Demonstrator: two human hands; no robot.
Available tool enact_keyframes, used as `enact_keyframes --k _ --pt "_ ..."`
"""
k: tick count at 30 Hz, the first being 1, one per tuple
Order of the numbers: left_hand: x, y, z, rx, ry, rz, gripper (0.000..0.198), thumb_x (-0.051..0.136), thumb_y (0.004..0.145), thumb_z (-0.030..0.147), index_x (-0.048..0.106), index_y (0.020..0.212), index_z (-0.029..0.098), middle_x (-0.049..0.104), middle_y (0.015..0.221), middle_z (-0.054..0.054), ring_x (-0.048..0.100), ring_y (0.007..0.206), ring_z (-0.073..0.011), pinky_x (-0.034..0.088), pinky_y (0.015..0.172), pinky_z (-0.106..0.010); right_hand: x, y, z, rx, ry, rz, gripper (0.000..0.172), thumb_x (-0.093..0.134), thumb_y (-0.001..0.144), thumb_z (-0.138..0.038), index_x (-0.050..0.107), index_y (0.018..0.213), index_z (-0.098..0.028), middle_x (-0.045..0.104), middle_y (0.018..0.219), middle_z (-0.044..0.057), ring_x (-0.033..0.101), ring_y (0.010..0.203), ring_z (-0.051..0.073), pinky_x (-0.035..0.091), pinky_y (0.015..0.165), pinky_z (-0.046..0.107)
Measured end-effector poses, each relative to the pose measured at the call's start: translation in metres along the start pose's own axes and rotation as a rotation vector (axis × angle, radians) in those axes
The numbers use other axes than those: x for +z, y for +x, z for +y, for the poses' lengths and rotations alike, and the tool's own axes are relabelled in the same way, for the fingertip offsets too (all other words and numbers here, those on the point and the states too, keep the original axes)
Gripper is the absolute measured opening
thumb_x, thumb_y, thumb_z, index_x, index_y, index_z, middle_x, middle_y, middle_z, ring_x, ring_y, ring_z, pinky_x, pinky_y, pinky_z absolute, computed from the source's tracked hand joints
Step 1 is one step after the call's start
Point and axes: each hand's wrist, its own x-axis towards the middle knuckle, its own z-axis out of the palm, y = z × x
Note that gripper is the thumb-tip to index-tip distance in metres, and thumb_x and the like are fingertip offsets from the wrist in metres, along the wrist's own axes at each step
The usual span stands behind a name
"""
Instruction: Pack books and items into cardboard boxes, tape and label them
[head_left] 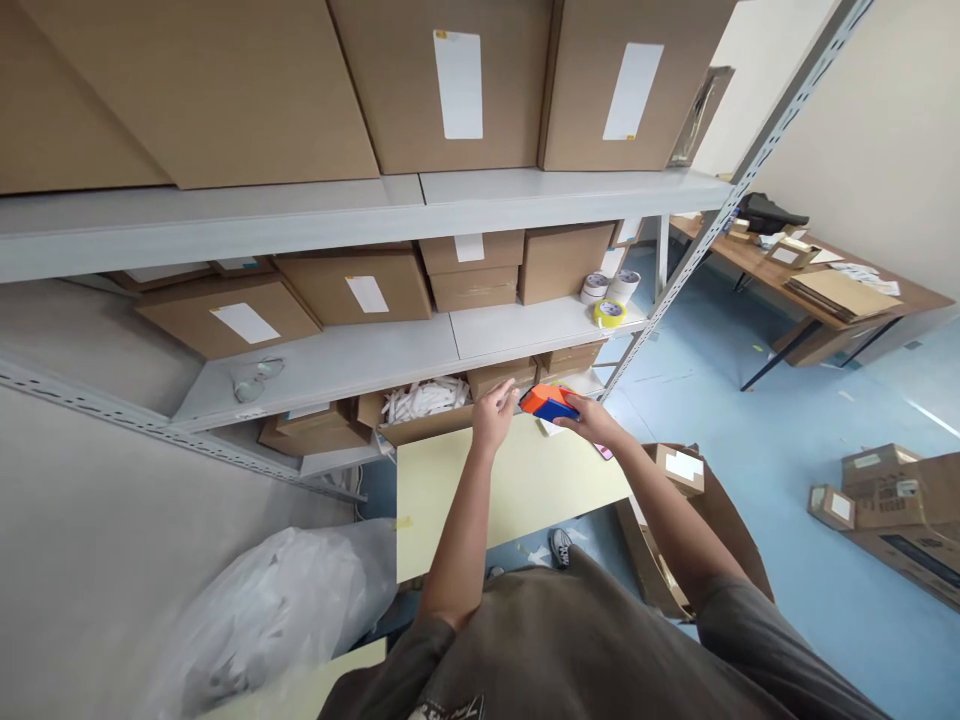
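Observation:
Above the pale yellow tabletop (442, 480), my right hand (589, 415) is closed around an orange and blue handheld tool (550, 402), which looks like a label gun. Its orange front points left, toward my left hand (493, 415). The fingers of my left hand are drawn together close to the tool's front end; whatever they may pinch is too small to make out. Beneath the tool, a white item (550, 427) lies on the tabletop, partly covered. A pink-edged object (603, 451) shows beside my right wrist.
Ahead stands a grey metal shelf (360, 355) with cardboard boxes (472, 285), tape rolls (609, 313) and glasses (259, 378). A large open carton (739, 540) is at my right, a plastic bag (300, 590) at my left. A wooden desk (919, 290) stands farther right.

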Motion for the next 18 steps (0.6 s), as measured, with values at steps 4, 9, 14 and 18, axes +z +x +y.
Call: enact_keyframes --k 4,9,14,18 --pt "0.022 0.009 -0.004 -0.159 0.008 0.171 0.095 0.074 0.099 0.048 0.023 0.176 0.028 0.034 0.177 -0.017 0.069 0.130 -0.0277 0.062 0.100 -0.036 0.000 0.033 0.040 -0.039 -0.149 0.155 0.029 0.072 0.099 -0.041 0.071 0.119 -0.020 0.077 0.121 0.019 0.070 0.118 0.037 0.053 0.107 0.053" --pt "0.033 0.023 -0.010 -0.208 0.029 0.189 0.097 0.075 0.098 0.051 0.019 0.176 0.036 0.030 0.179 -0.013 0.072 0.120 -0.0244 0.062 0.097 -0.036 -0.017 0.094 0.092 -0.042 -0.209 0.148 0.040 0.071 0.097 -0.031 0.066 0.133 -0.014 0.077 0.123 0.021 0.066 0.123 0.038 0.044 0.118 0.055" --pt "0.050 0.035 -0.013 -0.262 0.063 0.242 0.083 0.073 0.099 0.048 0.035 0.171 0.035 0.043 0.171 -0.014 0.074 0.112 -0.0236 0.062 0.097 -0.038 -0.027 0.181 0.123 -0.048 -0.281 0.019 0.049 0.064 0.096 -0.023 0.061 0.141 -0.005 0.072 0.135 0.025 0.062 0.132 0.036 0.036 0.124 0.049" --pt "0.064 0.036 -0.013 -0.295 0.075 0.264 0.078 0.074 0.099 0.043 0.040 0.169 0.034 0.048 0.168 -0.013 0.074 0.108 -0.0214 0.062 0.097 -0.037 -0.023 0.243 0.133 0.007 -0.339 -0.123 0.047 0.057 0.096 -0.016 0.062 0.141 -0.004 0.072 0.136 0.026 0.062 0.133 0.036 0.035 0.123 0.044"
